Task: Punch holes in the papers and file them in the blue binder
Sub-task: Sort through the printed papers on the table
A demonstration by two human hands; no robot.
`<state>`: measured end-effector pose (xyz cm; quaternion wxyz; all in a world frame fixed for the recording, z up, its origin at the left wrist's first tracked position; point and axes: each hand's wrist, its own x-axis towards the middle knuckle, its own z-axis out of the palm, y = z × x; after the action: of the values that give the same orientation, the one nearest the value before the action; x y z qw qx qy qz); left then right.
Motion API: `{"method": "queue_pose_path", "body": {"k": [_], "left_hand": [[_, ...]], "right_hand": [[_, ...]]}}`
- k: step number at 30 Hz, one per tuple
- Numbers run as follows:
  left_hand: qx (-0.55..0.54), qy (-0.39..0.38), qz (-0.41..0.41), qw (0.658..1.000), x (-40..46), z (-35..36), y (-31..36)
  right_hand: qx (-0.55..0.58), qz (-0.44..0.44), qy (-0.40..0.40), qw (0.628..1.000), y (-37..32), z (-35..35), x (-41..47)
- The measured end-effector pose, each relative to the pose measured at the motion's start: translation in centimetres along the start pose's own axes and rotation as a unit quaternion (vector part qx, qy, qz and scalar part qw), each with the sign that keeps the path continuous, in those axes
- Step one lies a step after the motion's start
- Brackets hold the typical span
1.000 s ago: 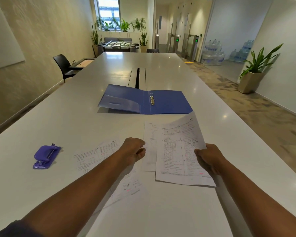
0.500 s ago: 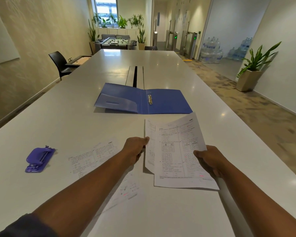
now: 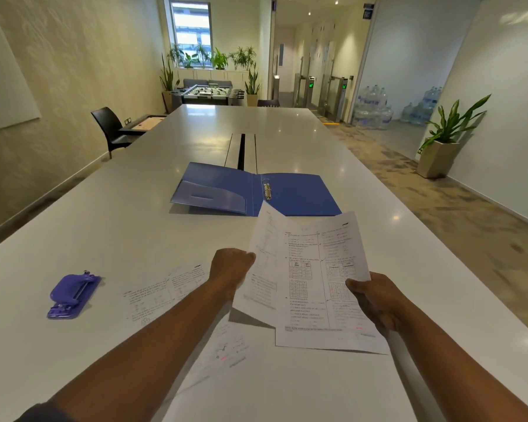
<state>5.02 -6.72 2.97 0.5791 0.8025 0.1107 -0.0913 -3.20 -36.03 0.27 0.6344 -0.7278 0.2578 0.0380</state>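
A blue binder (image 3: 299, 194) lies open on the white table (image 3: 134, 226), its metal rings (image 3: 267, 190) in the middle. Just in front of it I hold printed papers (image 3: 314, 284) lifted off the table. My left hand (image 3: 230, 266) grips the left edge of one tilted sheet. My right hand (image 3: 375, 300) grips the right edge of the sheet in front. Another printed sheet (image 3: 165, 292) lies flat on the table, partly under my left forearm. A purple hole punch (image 3: 72, 295) rests on the table at the left.
A dark cable slot (image 3: 241, 149) runs along the table's middle behind the binder. A black chair (image 3: 110, 129) stands at the table's left side. A potted plant (image 3: 442, 144) and water bottles (image 3: 375, 109) are on the floor at the right.
Both hands have raised the papers off the table and toward the binder. The sheet in my left hand has tilted up, its top edge now overlapping the binder's front edge.
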Motion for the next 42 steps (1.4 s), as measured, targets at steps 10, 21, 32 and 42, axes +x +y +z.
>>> {"method": "queue_pose_path", "body": {"k": [10, 21, 32, 42], "left_hand": [[0.22, 0.12, 0.24, 0.938, -3.1, -6.7, 4.3], [0.272, 0.087, 0.319, 0.904, -4.3, -11.2, 8.0], [-0.003, -0.015, 0.221, 0.975, -3.6, -13.2, 7.3], [0.037, 0.029, 0.147, 0.988, -2.0, -12.3, 3.3]], "right_hand": [[0.025, -0.025, 0.015, 0.999, 0.4, 0.6, -0.6], [0.108, -0.02, 0.011, 0.994, 0.6, 0.8, -0.9], [0.129, -0.031, -0.055, 0.99, -0.4, 2.3, -1.5], [0.172, -0.018, -0.091, 0.981, -1.7, 3.1, -1.9]]}}
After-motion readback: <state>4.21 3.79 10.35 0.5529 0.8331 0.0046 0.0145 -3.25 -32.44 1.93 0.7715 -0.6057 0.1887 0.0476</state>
